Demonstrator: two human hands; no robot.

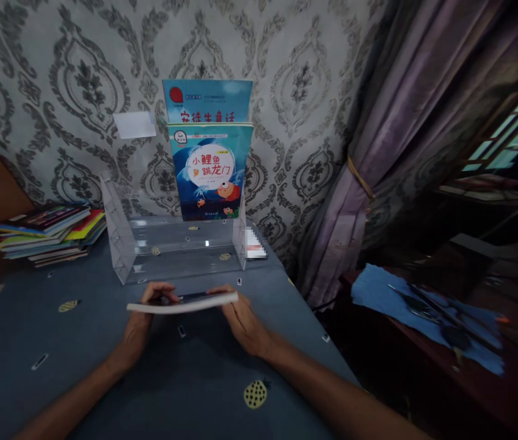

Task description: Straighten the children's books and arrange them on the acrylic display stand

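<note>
Between my hands is a book [183,305], seen edge-on with its pale edge toward me; its cover is almost wholly hidden. My left hand [142,311] grips its left end, and my right hand [240,321] is closed round the right end. Just beyond stands a clear acrylic tiered rack [121,244]. On its right side, a blue picture book [208,171] with an orange fish on the cover stands upright. Behind that, a taller teal book [208,101] shows its upper part.
A stack of books [52,232] lies left of the rack on the blue patterned tablecloth [80,354]. A whitish, blurred-out item [255,244] lies right of the rack. Farther right are a tied purple curtain [355,165] and a dark red surface with a blue cloth [387,299] and tools.
</note>
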